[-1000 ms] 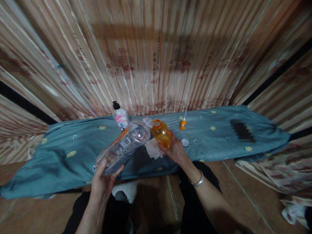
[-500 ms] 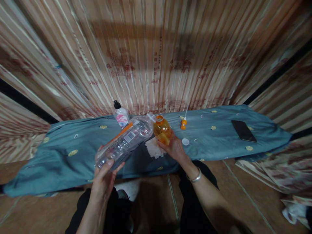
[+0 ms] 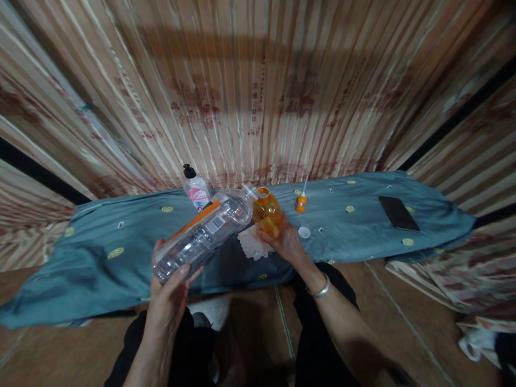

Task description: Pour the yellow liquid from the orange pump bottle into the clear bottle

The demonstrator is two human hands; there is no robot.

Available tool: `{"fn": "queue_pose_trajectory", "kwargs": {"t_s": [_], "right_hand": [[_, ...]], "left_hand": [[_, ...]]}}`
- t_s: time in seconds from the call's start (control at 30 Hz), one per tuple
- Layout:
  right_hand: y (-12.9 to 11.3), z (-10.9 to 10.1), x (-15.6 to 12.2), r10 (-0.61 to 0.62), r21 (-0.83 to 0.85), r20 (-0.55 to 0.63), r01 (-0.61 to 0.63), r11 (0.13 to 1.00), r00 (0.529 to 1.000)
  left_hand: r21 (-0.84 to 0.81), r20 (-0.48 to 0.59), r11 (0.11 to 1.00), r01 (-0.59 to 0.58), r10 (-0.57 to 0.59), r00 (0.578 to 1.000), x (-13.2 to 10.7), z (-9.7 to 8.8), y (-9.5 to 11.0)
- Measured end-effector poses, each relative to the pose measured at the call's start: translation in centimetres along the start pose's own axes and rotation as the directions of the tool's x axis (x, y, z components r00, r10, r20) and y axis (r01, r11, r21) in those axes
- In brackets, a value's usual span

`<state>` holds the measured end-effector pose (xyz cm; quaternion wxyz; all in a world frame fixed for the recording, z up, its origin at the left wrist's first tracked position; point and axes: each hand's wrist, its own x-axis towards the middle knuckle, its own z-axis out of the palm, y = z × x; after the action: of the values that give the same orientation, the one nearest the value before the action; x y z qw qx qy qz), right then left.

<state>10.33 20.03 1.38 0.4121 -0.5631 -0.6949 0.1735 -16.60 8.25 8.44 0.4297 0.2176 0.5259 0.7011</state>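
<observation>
Tilted up to the right, a large clear plastic bottle point(image 3: 207, 228) with an orange label and a barcode rests in my left hand point(image 3: 171, 293), whose fingers are closed round its base. Its open neck is beside the mouth of an amber bottle point(image 3: 266, 212); whether they touch I cannot tell. My right hand point(image 3: 286, 242) grips the amber bottle from the right, and that bottle stands nearly upright with its mouth uncovered. Beneath the two bottles a pale cloth point(image 3: 253, 244) with a ragged edge lies on the table. No liquid stream is visible between them.
A blue-green patterned cloth covers the table point(image 3: 100, 231). On it are a black-capped bottle point(image 3: 197, 191) with a pink label, an orange pump top point(image 3: 300, 203) with a straw, a white cap point(image 3: 303, 232) and a black phone point(image 3: 399, 213). Striped curtains point(image 3: 242, 97) hang behind.
The whole view has shifted slightly. Both hands keep their hold, and the two bottles stay in nearly the same position against each other.
</observation>
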Motion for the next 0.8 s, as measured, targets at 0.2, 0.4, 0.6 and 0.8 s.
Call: {"fn": "queue_pose_trajectory", "kwargs": {"t_s": [0.2, 0.4, 0.6, 0.8], "right_hand": [[0.21, 0.08, -0.13, -0.002, 0.007, 0.005, 0.001, 1.000, 1.000], [0.17, 0.08, -0.28, 0.005, 0.029, -0.006, -0.005, 1.000, 1.000], [0.23, 0.10, -0.35, -0.008, 0.006, -0.008, 0.008, 1.000, 1.000], [-0.19, -0.30, -0.47, -0.018, 0.008, -0.006, 0.018, 1.000, 1.000]], "left_hand": [[0.009, 0.023, 1.000, -0.002, 0.002, 1.000, -0.11, -0.18, 0.27], [-0.005, 0.009, 0.999, -0.039, 0.039, 0.999, -0.52, 0.07, 0.44], [-0.014, 0.021, 0.997, -0.080, 0.080, 0.997, -0.69, 0.10, 0.58], [-0.012, 0.033, 0.995, -0.102, 0.102, 0.994, -0.52, -0.35, 0.76]]}}
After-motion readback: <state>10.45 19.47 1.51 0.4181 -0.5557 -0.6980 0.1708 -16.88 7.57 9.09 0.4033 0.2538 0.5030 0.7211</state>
